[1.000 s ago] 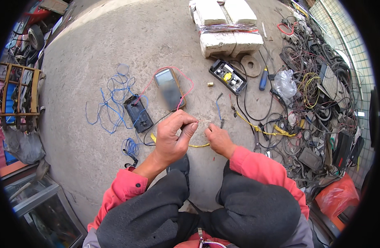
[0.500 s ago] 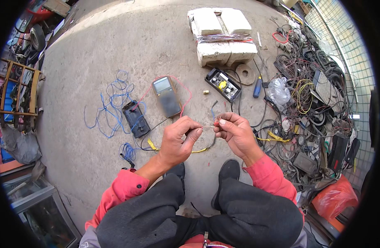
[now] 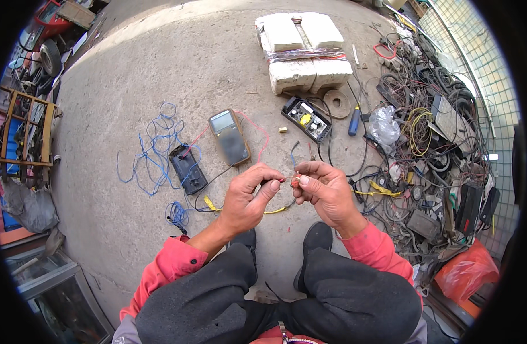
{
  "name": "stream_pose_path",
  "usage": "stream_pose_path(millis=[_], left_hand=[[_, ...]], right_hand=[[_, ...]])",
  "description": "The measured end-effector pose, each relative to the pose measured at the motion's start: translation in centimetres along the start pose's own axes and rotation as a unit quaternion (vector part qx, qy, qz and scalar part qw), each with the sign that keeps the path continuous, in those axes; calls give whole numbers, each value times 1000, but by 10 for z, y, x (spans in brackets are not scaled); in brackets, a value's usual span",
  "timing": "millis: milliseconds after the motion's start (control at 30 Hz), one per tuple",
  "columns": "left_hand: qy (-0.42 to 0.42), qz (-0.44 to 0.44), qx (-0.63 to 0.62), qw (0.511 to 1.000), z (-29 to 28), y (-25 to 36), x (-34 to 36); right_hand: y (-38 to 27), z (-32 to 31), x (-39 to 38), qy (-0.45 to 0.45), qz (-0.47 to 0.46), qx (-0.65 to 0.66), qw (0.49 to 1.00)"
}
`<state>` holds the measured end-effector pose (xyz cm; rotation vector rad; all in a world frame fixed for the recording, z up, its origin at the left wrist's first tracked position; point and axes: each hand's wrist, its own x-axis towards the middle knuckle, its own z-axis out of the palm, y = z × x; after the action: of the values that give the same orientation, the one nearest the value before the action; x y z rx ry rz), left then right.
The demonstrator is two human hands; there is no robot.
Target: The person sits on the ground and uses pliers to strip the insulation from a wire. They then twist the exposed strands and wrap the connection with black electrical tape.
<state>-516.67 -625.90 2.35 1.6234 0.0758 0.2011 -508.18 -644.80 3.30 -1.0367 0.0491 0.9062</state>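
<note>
Left hand [image 3: 244, 198]: fingers pinched shut on thin wire [image 3: 289, 178]. Red piece [image 3: 295, 183] pinched in right hand [image 3: 327, 192]. Wire spanned between 2 pinches. Wire-working step judged underway; steady fingers seemingly needed next.

Widest way through is concrete floor [image 3: 160, 69] at upper left, beside the white foam blocks [image 3: 303, 51]; ahead, gap between multimeter [image 3: 229, 137] and open black case [image 3: 307, 118], but red lead [image 3: 268, 137] loops through it to the left hand [image 3: 247, 196], gold-coloured piece [image 3: 283, 130] near the case; left obstructed by black shell [image 3: 187, 170], blue wires [image 3: 146, 152]; right by screwdriver [image 3: 354, 121], cable heap [image 3: 463, 94].
</note>
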Motion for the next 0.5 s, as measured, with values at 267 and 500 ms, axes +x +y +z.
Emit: stream_pose_path(millis=[267, 500], left_hand=[[-37, 26, 11, 999, 1, 8, 1], [-25, 53, 46, 997, 3, 14, 3]], right_hand=[[-1, 1, -4, -32, 25, 64, 997], [-1, 3, -5, -34, 17, 69, 997]])
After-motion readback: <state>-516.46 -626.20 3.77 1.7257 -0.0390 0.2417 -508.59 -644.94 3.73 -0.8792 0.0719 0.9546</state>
